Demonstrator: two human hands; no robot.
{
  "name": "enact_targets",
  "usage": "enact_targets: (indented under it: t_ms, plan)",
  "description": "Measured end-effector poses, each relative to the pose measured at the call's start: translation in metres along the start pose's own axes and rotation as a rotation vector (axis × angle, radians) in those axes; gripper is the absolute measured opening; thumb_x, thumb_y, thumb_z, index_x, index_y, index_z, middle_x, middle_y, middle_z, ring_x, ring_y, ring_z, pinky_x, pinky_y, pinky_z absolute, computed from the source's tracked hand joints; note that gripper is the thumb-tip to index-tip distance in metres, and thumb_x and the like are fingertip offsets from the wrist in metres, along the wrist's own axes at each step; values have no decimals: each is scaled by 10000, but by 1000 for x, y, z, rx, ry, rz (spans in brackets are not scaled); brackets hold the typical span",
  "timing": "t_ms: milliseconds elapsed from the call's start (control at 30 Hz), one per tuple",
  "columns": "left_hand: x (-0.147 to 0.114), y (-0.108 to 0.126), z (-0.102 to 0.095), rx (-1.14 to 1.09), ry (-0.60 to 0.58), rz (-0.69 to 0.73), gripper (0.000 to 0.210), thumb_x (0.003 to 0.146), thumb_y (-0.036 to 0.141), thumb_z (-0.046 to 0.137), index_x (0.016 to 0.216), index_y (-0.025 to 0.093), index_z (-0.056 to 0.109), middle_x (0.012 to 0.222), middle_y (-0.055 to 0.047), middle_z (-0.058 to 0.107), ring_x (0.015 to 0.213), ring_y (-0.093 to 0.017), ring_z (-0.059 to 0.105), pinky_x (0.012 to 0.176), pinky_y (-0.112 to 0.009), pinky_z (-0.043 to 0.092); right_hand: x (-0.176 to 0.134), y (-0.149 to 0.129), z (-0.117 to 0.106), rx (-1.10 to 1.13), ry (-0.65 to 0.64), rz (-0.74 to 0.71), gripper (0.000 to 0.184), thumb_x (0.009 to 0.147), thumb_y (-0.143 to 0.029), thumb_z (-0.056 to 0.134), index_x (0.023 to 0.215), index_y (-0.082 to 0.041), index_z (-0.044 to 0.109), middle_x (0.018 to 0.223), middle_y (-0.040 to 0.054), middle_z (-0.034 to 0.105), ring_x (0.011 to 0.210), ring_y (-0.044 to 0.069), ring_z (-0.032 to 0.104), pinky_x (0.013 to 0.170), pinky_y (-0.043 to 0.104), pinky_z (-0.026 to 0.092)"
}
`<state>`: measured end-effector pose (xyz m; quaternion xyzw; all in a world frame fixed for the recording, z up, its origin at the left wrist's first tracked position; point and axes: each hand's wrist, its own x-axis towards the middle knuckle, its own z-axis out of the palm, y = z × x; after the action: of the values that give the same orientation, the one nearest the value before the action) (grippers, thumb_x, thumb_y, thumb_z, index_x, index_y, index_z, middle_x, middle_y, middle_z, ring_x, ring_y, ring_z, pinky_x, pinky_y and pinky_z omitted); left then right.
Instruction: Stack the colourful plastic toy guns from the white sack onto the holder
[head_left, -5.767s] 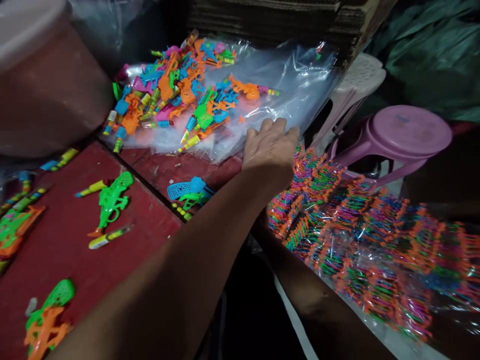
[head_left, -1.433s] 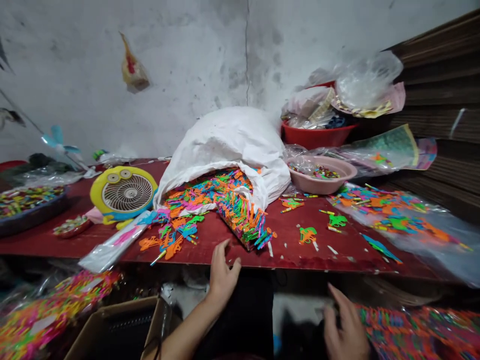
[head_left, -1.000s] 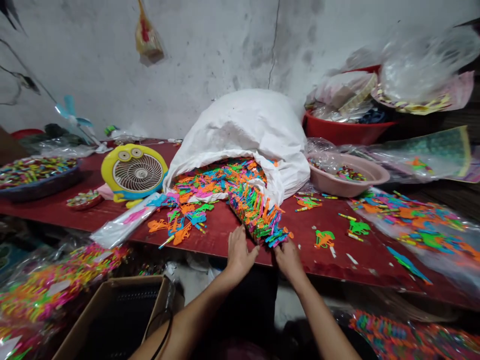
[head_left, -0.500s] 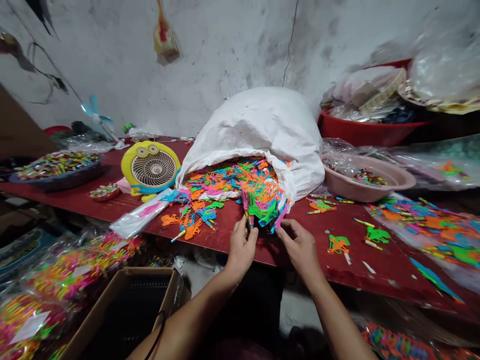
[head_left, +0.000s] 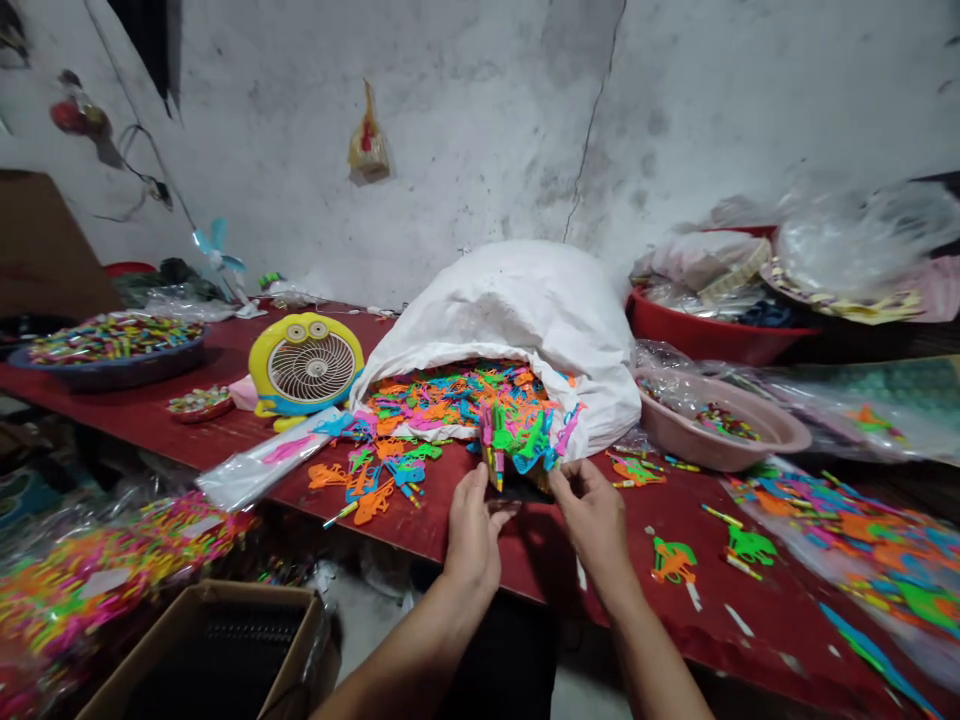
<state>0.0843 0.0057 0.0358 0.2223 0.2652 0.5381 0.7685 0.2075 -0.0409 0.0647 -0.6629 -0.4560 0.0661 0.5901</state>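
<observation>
Just in front of the white sack's (head_left: pixel 517 295) mouth, a packed bundle of plastic toys (head_left: pixel 523 432) lies between and beyond both hands, equally near each, its long axis unclear. The left hand (head_left: pixel 474 532) touches the left corner, thumb apart, grip uncertain; the right hand (head_left: pixel 594 510) pinches the right corner. Both forearms slant inward toward the sack.

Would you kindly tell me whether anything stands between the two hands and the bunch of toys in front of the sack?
Nothing visible does: the left hand and right hand are at the near side of the bunch, while the sack lies behind it.
</observation>
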Motion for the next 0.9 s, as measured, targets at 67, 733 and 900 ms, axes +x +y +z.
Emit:
enact_targets:
  t_ms: [67,733,900]
  plan:
    - [6,2,-1,-92,19,-104,348,818,408,686,1054,158,634,1012,-63,682,754,-148,645,643,-259,520,-2,3,2,8,8,9,262,784,-425,596,682,-191,538,613,-34,506,588,121,460,571,230,369]
    - [8,4,-11,-355,-329,-658,678,841,719,432,979,99,669,968,-190,703,941,-311,657,852,-440,479,-28,24,15,376,292,388,297,719,-470,671,748,-205,540,607,-13,623,501,147,567,496,258,462]
    - [10,3,-9,-318,-305,-631,713,864,717,383,972,78,679,931,-190,695,800,-237,642,705,-318,474,-6,68,-18,-98,202,402,335,703,-522,630,698,-188,601,542,32,607,513,192,548,508,297,414]
